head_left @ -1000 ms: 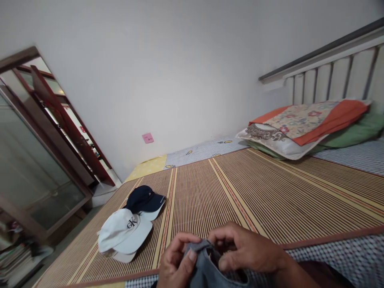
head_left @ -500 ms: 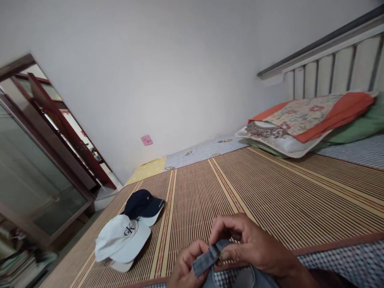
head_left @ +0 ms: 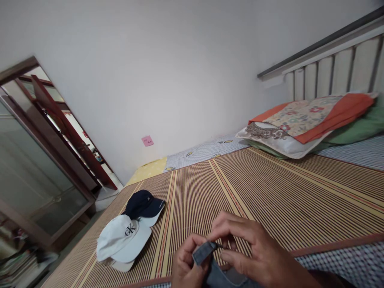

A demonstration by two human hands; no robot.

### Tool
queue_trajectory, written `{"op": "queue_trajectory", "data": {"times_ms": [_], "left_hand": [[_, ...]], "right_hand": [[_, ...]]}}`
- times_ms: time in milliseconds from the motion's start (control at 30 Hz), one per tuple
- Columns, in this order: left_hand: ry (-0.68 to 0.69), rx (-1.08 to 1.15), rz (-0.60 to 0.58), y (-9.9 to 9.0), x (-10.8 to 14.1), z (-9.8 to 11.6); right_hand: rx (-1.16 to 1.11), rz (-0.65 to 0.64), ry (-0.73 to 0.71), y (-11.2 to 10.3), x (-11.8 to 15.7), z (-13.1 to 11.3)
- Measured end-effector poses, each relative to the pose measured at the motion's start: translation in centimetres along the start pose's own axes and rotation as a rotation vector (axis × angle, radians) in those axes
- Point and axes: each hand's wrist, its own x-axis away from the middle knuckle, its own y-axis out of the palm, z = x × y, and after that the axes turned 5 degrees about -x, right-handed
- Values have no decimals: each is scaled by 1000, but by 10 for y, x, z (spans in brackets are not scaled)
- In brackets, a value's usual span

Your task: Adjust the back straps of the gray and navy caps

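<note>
1. Reads "CK" in dark print on white cap; shows tiny, illegible brim lettering on navy cap touching it.
2. Grips blue-grey fabric strap in left hand, pinches it in right hand, above near edge of striped, slatted mat.
3. Bears unreadable marks on pink note.

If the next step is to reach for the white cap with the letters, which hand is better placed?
The left hand, I would judge: it is nearer to the white cap. The right hand is farther off, though both are at the grey-blue fabric.
</note>
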Motion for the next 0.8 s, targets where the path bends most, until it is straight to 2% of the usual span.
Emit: {"op": "queue_trajectory", "data": {"times_ms": [133,333,400,500,600,800], "left_hand": [[-23,2,-14,5,2,2],[-35,129,19,7,4,-1],[-36,189,-9,4,6,-4],[-5,180,-105,0,8,-3],[-39,94,-182,-1,10,0],[-108,86,-172,0,9,0]], "right_hand": [[12,-43,65,1,-1,2],[17,2,224,0,-2,1],[6,9,247,-1,-2,-1],[-38,7,241,-3,-1,-2],[-92,-18,214,-4,-1,2],[-104,-82,150,-4,0,11]]}}
